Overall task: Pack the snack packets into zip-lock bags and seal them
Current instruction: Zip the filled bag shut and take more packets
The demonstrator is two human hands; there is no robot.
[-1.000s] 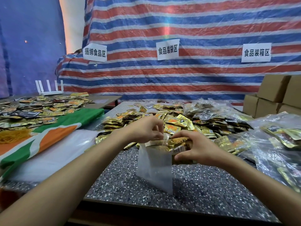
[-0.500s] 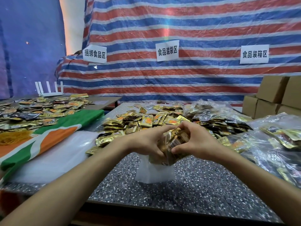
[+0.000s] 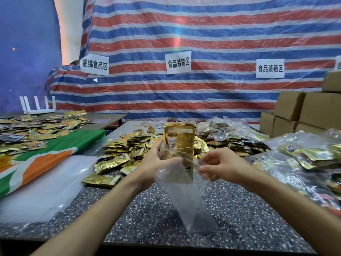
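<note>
Left hand (image 3: 156,164) gripping snack packet bundle (image 3: 181,143), holding it upright above speckled tabletop (image 3: 144,220). Bundle's lower end sitting inside mouth of clear zip-lock bag (image 3: 191,202), top sticking out. Right hand (image 3: 222,166) pinching bag's mouth edge, fingers curled. Bag hanging down toward tabletop. Loose gold packets (image 3: 120,154) lying heaped behind hands. Cardboard boxes (image 3: 304,111) standing stacked far right.
</note>
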